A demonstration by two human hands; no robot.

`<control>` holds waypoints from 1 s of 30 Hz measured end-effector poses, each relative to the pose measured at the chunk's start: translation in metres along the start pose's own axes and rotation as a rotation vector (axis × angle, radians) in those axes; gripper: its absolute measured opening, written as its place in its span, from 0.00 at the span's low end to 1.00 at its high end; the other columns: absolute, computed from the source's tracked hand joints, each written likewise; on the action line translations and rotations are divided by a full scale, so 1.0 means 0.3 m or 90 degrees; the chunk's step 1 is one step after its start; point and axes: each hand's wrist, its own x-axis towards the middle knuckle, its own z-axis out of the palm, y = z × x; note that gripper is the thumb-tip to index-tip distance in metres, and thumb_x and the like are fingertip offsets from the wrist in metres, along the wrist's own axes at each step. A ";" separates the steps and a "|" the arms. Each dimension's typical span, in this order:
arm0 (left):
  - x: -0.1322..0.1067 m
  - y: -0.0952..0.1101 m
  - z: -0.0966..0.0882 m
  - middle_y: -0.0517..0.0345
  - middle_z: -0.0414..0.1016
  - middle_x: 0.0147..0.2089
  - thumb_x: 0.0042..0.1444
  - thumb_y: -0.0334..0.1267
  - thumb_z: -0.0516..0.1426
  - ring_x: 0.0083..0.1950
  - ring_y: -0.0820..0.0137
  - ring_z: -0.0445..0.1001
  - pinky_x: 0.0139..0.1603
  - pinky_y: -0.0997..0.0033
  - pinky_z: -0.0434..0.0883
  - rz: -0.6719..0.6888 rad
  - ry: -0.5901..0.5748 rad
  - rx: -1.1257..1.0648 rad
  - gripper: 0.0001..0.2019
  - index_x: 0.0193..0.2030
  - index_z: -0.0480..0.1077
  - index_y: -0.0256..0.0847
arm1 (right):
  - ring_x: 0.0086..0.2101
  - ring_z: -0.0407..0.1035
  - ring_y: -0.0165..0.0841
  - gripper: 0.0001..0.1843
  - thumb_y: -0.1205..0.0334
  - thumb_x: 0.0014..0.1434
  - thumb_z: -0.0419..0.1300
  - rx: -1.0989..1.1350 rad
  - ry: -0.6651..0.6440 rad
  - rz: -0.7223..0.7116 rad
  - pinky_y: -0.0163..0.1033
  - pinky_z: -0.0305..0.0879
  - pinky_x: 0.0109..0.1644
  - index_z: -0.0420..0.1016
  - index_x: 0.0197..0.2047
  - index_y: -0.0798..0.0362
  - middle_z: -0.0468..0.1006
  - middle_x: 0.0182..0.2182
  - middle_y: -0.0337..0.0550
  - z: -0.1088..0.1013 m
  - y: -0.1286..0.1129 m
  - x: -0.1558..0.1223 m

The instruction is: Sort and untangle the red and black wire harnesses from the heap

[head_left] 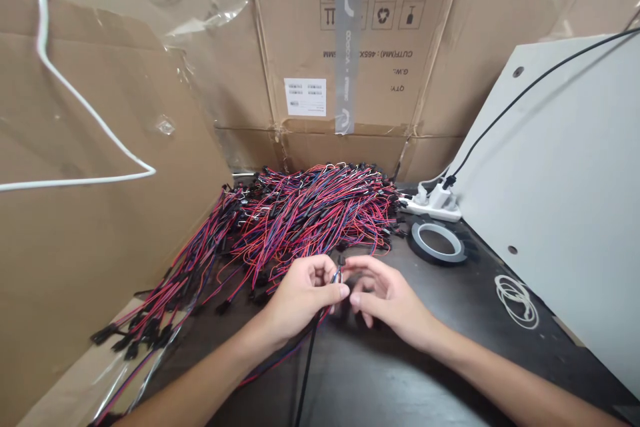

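Both hands' fingers pinch one thin red-and-black wire, seemingly black-tipped.

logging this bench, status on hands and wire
Left hand pinching a thin wire lead. Right hand at its tip. Wire pile just behind; tape roll off right.

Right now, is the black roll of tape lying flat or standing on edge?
Flat: the black roll of tape lies on the dark table, hole facing up.
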 end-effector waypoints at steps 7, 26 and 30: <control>0.006 -0.023 -0.006 0.64 0.64 0.22 0.37 0.41 0.68 0.24 0.78 0.61 0.26 0.78 0.60 0.050 0.054 0.048 0.19 0.23 0.61 0.35 | 0.23 0.58 0.23 0.09 0.61 0.51 0.63 -0.092 -0.146 0.045 0.27 0.56 0.24 0.69 0.29 0.58 0.67 0.22 0.36 0.020 0.009 -0.019; 0.011 -0.017 -0.008 0.63 0.66 0.21 0.38 0.42 0.67 0.22 0.78 0.63 0.23 0.79 0.60 0.025 0.026 0.080 0.19 0.24 0.62 0.35 | 0.19 0.63 0.22 0.12 0.57 0.54 0.60 -0.009 -0.022 0.066 0.25 0.54 0.15 0.62 0.32 0.56 0.72 0.26 0.38 0.034 0.021 -0.011; 0.011 -0.015 -0.009 0.62 0.68 0.20 0.37 0.43 0.68 0.21 0.78 0.64 0.22 0.79 0.63 0.004 0.012 0.038 0.20 0.26 0.61 0.35 | 0.19 0.63 0.22 0.15 0.57 0.52 0.62 0.029 -0.023 0.065 0.24 0.56 0.16 0.60 0.36 0.54 0.71 0.27 0.36 0.028 0.025 -0.011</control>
